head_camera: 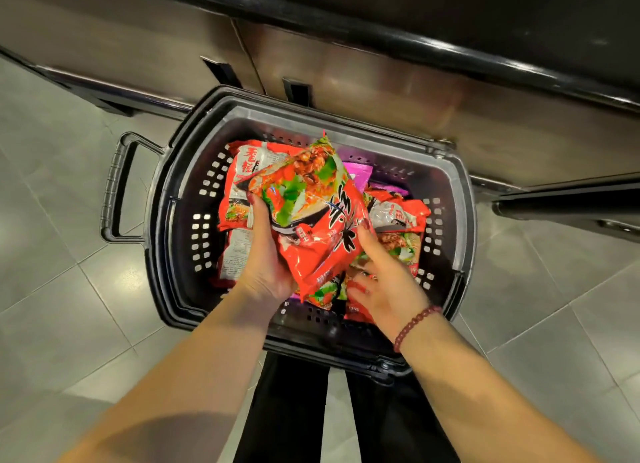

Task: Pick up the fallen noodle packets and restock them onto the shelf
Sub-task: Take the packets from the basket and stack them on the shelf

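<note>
Above the black basket (464, 220), the left hand (266, 254) grips a bundle of red noodle packets (311, 213) — the right hand (388, 282) pinches its near edge. Best squared up and clamped from both sides before lifting clear — slick wrappers could slip back inside.

I see a shop aisle: a black plastic shopping basket (162, 220) with a pull handle (114, 185) stands on the grey tiled floor (69, 254), full of branded noodle packets (242, 185), just beside a shelf (381, 91) with a metal base.
</note>
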The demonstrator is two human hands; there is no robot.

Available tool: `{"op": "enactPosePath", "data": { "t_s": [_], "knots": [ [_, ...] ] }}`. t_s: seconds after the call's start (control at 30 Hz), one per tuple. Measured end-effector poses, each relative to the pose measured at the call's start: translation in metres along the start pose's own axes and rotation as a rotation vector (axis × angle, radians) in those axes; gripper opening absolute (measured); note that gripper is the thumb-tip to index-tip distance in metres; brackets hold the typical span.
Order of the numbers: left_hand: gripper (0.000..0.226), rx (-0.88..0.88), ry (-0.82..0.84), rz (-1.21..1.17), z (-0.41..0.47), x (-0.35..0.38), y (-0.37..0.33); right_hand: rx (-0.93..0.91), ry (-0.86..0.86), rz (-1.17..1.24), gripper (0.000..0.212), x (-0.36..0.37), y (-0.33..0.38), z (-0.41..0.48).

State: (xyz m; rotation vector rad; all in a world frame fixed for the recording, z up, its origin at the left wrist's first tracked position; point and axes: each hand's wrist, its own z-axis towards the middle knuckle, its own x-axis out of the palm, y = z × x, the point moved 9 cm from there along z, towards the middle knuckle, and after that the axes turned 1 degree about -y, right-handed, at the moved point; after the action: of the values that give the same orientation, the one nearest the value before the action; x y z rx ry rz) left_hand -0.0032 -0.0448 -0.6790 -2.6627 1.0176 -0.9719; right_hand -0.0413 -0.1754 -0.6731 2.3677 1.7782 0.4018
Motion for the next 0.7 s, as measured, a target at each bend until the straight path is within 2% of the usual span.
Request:
{"op": "enactPosePath", "data": {
  "t_s": [0.03,0.1,0.17,0.23,0.3,0.37,0.4,0.43,0.5,0.57,0.6,0.67,0.7],
  "knots": [
    [0.083,-0.009,-0.006,0.031,-0.001,0.002,0.004,0.056,0.091,0.084,0.075,0.009,-0.006,0.001],
    [0.095,-0.023,0.004,0.096,-0.002,0.004,0.012,0.007,0.149,0.192,0.061,0.016,-0.004,0.01],
    [0.114,-0.03,0.005,0.139,-0.003,-0.001,0.016,-0.038,0.146,0.313,0.073,0.015,0.002,0.021],
    [0.123,-0.033,0.028,0.134,-0.003,-0.011,0.015,-0.015,0.079,0.334,0.088,0.005,0.008,0.031],
    [0.126,-0.064,0.082,0.09,-0.005,-0.021,0.01,-0.062,-0.014,0.178,0.085,-0.015,0.021,0.04],
    [0.118,-0.153,0.219,0.059,-0.01,-0.016,0.008,-0.181,0.009,-0.107,0.113,-0.024,0.042,0.046],
    [0.115,-0.207,0.287,0.08,-0.014,-0.012,0.009,-0.25,0.044,-0.243,0.121,-0.024,0.053,0.05],
    [0.114,-0.229,0.282,0.159,-0.012,-0.017,0.009,-0.299,0.088,-0.37,0.121,-0.022,0.061,0.052],
    [0.102,-0.195,0.218,0.424,-0.007,-0.026,0.006,-0.343,0.124,-0.628,0.111,-0.022,0.069,0.061],
    [0.077,-0.176,0.163,0.615,0.002,-0.03,0.003,-0.377,0.136,-0.808,0.081,-0.015,0.078,0.061],
    [0.076,-0.172,0.105,0.69,0.008,-0.035,0.001,-0.394,0.17,-0.851,0.07,-0.01,0.079,0.063],
    [0.093,-0.171,-0.016,0.759,0.018,-0.047,-0.003,-0.397,0.199,-0.875,0.069,-0.006,0.079,0.067],
    [0.099,-0.163,-0.039,0.734,0.021,-0.05,-0.005,-0.396,0.178,-0.807,0.066,-0.008,0.08,0.07]
  ]
}}
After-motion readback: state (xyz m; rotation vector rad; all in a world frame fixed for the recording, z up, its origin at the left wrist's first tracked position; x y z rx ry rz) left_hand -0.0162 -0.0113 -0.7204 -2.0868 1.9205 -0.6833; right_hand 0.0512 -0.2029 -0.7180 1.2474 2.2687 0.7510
